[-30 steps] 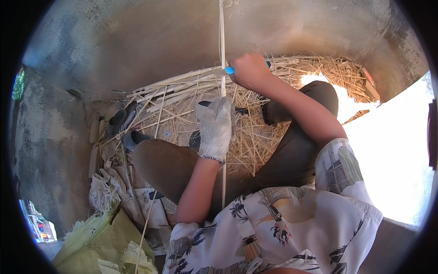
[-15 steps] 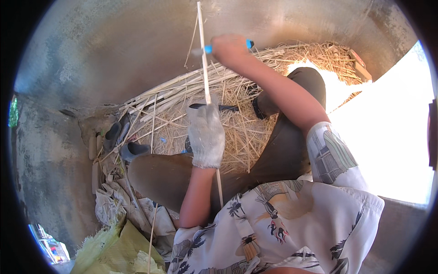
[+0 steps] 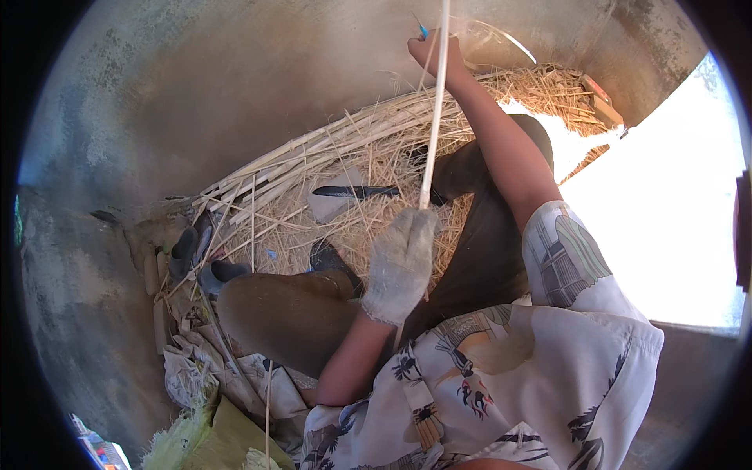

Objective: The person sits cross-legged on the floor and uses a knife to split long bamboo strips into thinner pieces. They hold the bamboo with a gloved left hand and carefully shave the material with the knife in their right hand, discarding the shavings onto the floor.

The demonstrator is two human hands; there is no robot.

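Observation:
My left hand (image 3: 401, 266), in a pale work glove, is closed around a long, thin bamboo strip (image 3: 435, 133). The strip stands almost upright and its lower end runs back under my forearm. Farther out, beyond the strip, my bare right hand (image 3: 437, 56) is in a fist around a small blue-handled knife (image 3: 424, 31); most of the handle is hidden by my fingers. A thin curled shaving (image 3: 509, 39) hangs near that hand. On the floor between my legs lies a black knife (image 3: 356, 191), across a flat grey slab (image 3: 333, 208).
Long split strips (image 3: 274, 160) lie along the curved wall (image 3: 258, 86), with heaped shavings (image 3: 540, 90) at the far right. Dark shoes (image 3: 223, 274) sit at the left. Nearer are crumpled cloth (image 3: 204, 352) and a yellow-green sack (image 3: 243, 431). Bright light falls at the right.
My right hand has moved outward and to the right with the blue-handled knife. My left hand has shifted right and nearer with the bamboo strip, uncovering the black knife.

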